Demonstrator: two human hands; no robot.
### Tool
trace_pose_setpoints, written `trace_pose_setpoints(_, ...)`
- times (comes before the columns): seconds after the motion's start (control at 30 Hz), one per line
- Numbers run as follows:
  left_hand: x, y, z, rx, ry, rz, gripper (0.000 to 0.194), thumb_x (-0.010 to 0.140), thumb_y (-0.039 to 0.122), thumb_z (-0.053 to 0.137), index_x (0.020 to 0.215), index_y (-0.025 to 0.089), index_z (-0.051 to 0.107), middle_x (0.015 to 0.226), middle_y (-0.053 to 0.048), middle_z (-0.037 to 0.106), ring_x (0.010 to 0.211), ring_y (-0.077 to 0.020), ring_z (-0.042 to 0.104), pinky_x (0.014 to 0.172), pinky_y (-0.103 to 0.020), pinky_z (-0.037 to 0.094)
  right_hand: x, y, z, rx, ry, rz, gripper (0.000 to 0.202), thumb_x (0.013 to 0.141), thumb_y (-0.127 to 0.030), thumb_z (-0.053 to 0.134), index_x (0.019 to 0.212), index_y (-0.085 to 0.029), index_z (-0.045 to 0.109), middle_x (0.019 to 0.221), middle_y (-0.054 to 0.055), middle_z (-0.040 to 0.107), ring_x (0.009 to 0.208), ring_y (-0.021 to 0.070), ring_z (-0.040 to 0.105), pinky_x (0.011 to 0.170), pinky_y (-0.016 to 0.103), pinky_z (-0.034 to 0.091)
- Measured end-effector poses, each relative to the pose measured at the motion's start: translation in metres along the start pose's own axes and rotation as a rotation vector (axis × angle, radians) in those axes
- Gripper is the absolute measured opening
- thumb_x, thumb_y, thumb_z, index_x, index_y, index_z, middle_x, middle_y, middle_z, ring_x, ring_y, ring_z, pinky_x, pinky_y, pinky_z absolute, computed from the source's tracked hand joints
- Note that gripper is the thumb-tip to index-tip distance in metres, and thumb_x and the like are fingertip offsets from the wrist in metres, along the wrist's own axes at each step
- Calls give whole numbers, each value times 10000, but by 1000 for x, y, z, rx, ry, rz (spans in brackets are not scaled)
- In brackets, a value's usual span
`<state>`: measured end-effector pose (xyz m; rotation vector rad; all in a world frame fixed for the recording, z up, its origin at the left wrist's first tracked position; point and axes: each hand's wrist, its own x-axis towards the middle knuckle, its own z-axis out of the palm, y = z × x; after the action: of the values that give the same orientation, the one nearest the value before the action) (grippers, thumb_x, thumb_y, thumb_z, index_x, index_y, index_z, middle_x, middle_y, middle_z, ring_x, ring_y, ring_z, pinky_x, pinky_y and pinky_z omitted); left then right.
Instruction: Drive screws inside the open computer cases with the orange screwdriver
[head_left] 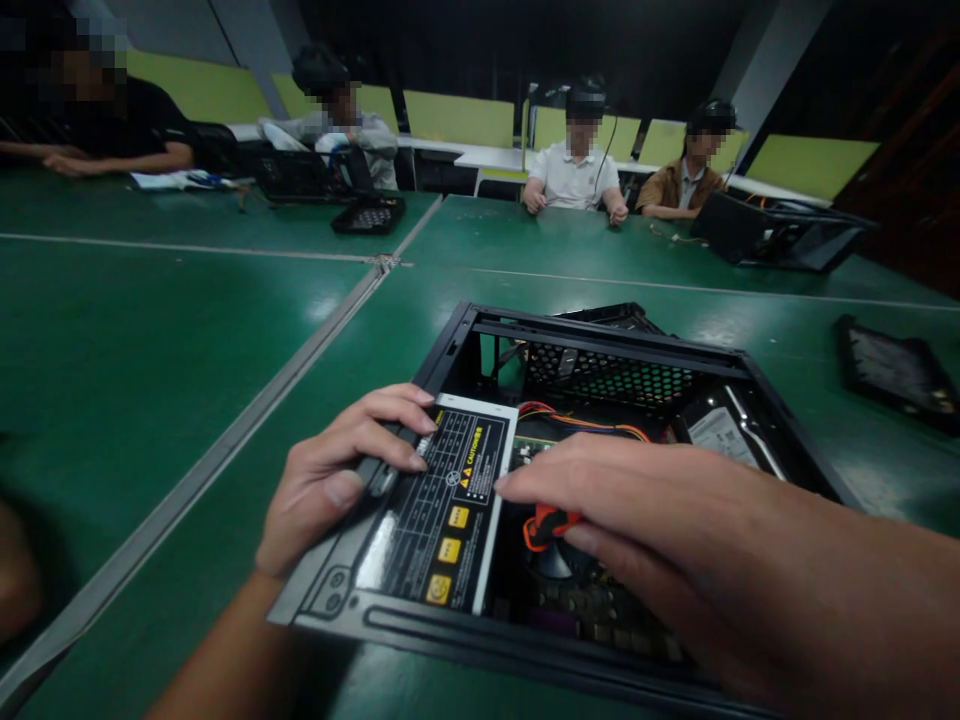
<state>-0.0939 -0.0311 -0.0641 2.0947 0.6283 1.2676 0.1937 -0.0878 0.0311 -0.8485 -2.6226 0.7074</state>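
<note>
A black computer case lies on its side in front of me, its open face up. A power supply with a black label and yellow stickers sits in its left end. My left hand grips that end, fingers over the power supply's top and thumb at the outer edge. Inside the case, my right hand has its fingertips by the power supply's inner edge. An orange-and-black handle shows under its fingers, above the cooling fan; the rest of it is hidden. Coloured cables run behind.
A hard drive sits at the case's right. On the green table lie a dark panel at right and a small black part. Other cases stand farther back, with several people seated beyond.
</note>
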Motion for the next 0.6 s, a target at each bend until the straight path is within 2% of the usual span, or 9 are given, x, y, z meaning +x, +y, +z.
trace_pose_setpoints(0.07,0,1,0,7,8,4,340,895,487,503,853,232,725,951,-80,664,1070,-286,558,1031,-444,414,-7,5,-6,4,77,28,424,946,-122,502,1345,-261,544,1264,18,651,1112,171,629,923,242,523)
trace_pose_setpoints(0.13,-1,1,1,5,19,12,347,893,488,504,849,226,727,939,-84,669,1061,-288,567,1035,-450,414,-10,13,-13,-64,207,90,386,959,-174,509,1329,-272,558,1274,11,652,1104,198,641,919,270,537)
trace_pose_setpoints(0.2,-1,1,1,-9,31,21,349,893,486,508,847,219,728,938,-84,670,1059,-283,570,1040,-438,411,-8,23,-20,-164,310,146,348,971,-203,504,1306,-266,577,1265,10,658,1086,215,650,938,303,530)
trace_pose_setpoints(0.27,-1,1,2,-19,35,26,346,893,481,514,846,214,729,939,-85,670,1060,-279,570,1039,-427,413,-1,31,-22,-242,353,163,335,976,-196,489,1294,-241,585,1258,23,661,1095,224,642,974,339,509)
trace_pose_setpoints(0.43,-1,2,3,-22,50,15,353,893,478,511,835,205,727,934,-95,671,1051,-292,574,1030,-457,416,16,38,-12,-267,276,107,335,982,-164,461,1294,-204,578,1268,41,654,1135,201,618,998,337,486)
trace_pose_setpoints(0.6,-2,3,3,-25,48,10,350,890,486,521,838,206,725,944,-95,672,1056,-293,576,1037,-464,414,19,37,-4,-261,227,99,354,979,-141,459,1314,-203,557,1299,28,638,1184,170,590,1029,299,460)
